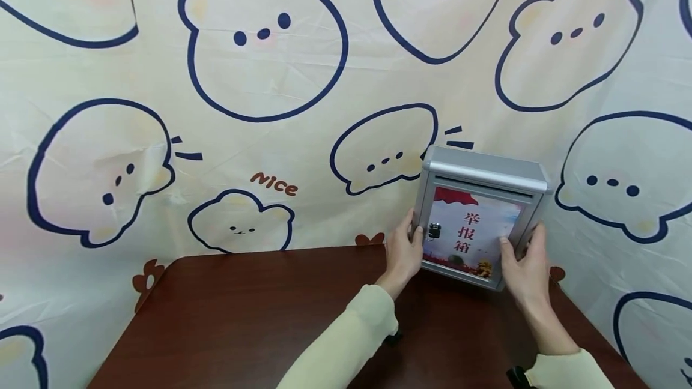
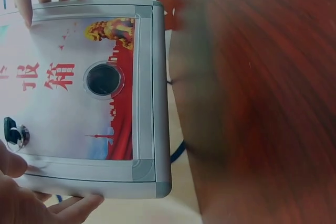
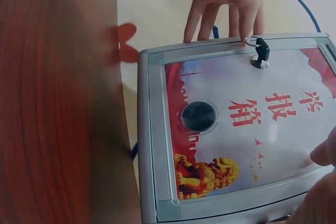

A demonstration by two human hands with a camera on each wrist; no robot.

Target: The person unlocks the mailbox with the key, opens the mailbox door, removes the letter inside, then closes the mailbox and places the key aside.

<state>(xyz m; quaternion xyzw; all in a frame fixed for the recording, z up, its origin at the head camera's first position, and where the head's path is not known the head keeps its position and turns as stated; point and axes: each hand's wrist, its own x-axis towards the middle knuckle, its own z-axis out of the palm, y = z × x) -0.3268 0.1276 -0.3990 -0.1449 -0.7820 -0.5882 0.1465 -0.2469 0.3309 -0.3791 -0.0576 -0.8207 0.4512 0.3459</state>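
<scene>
A silver-framed metal report box [image 1: 471,227] tilts back above the far right part of the table. Its front panel carries red lettering, a golden lion and a round dark window [image 3: 199,116]. A black-headed key [image 3: 262,50] sits in the lock near the left side. My left hand [image 1: 402,251] grips the box's left side, thumb at the front frame and fingers round the edge. On the opposite side my right hand [image 1: 525,269] holds it, thumb pressed on the front panel and fingers behind. Both hands also show at its sides in the wrist views.
A dark red-brown wooden table [image 1: 259,317] spreads below the box. Behind and beside it hangs a pale cloth [image 1: 303,155] printed with blue-outlined bear faces, close to the table's far edge.
</scene>
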